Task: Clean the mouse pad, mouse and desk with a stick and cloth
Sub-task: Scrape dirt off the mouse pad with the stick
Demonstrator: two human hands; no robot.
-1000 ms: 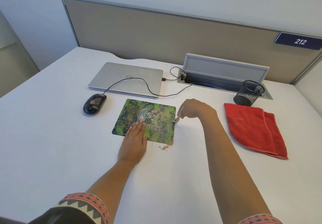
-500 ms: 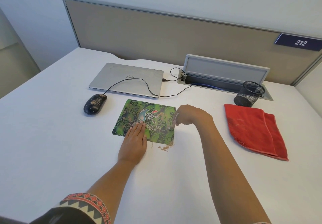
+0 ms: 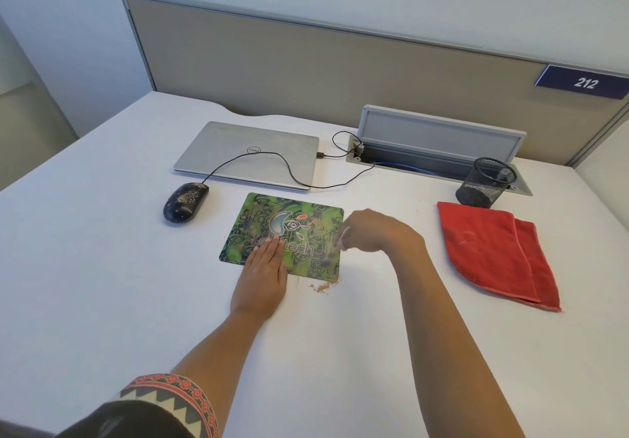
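Stick (image 3: pixel 343 236) tilted, tip down-left

Office cubicle, beige partition (image 3: pixel 306 73) with 212 number plate (image 3: pixel 583 82), closed laptop (image 3: pixel 248 153), mesh pen cup (image 3: pixel 485 182)

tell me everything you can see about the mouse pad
The mouse pad is a thin rounded rectangle, green swirl print with a logo, lying flat on the white desk in front of the laptop. Brown crumbs dot its right part. The left hand lies flat on its near edge; the right hand holds a pale stick over its right side, tip blurred.
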